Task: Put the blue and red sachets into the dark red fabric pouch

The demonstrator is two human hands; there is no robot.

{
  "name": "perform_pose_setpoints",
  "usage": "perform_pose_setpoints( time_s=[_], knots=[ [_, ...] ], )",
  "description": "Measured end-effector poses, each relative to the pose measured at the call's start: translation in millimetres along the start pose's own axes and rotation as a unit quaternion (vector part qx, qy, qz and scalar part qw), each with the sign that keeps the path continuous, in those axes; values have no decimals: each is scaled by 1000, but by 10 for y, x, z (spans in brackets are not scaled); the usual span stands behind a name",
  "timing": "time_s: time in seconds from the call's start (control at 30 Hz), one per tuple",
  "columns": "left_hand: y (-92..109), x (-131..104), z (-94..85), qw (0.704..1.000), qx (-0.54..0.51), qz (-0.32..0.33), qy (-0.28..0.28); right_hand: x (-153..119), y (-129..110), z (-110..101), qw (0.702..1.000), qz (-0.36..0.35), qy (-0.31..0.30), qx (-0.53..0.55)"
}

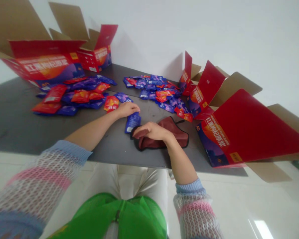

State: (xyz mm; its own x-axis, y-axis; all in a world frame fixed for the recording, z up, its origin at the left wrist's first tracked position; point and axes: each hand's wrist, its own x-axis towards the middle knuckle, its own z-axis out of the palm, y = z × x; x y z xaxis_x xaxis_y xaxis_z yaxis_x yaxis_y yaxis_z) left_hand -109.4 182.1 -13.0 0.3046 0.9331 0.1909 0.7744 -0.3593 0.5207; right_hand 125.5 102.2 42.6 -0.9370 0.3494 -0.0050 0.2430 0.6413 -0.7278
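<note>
My left hand [128, 109] has its fingers pressed together at the top edge of a blue packet [133, 122] that lies on the dark table [102, 139]. Just behind that hand are a red-orange packet [111, 103] and another blue packet [122, 97]. My right hand [151, 130] is closed on the rim of a maroon cloth pouch [173, 132] with black edging, near the table's front edge. Part of the fingers is inside or behind the pouch's opening, and the thumb is hard to make out.
Heaps of red and blue packets lie at the left [81, 96] and at the back centre [161, 91]. Open printed cartons stand at the left [49, 66], back left [97, 56], and right [219, 136], with smaller ones [196, 98] behind. A white wall [149, 33] rises behind the table.
</note>
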Motion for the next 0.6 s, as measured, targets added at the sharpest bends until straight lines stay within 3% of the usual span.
perform_pose_setpoints(
  time_s=[0.07,0.17,0.33,0.4,0.6],
  knots=[
    [38,-14,-3,1000,2,-4,7,0,-10,4,1000,-19,11,4],
    [118,-46,6,999,12,-30,22,9,-17,-14,994,-32,94,-54],
    [177,-92,83,999,-30,-38,18,-2,95,-62,959,27,235,-157],
    [164,-89,121,998,-44,-32,20,16,181,-35,951,40,235,-195],
    [166,-64,133,998,-8,-54,15,172,274,106,966,40,129,-218]
  ],
)
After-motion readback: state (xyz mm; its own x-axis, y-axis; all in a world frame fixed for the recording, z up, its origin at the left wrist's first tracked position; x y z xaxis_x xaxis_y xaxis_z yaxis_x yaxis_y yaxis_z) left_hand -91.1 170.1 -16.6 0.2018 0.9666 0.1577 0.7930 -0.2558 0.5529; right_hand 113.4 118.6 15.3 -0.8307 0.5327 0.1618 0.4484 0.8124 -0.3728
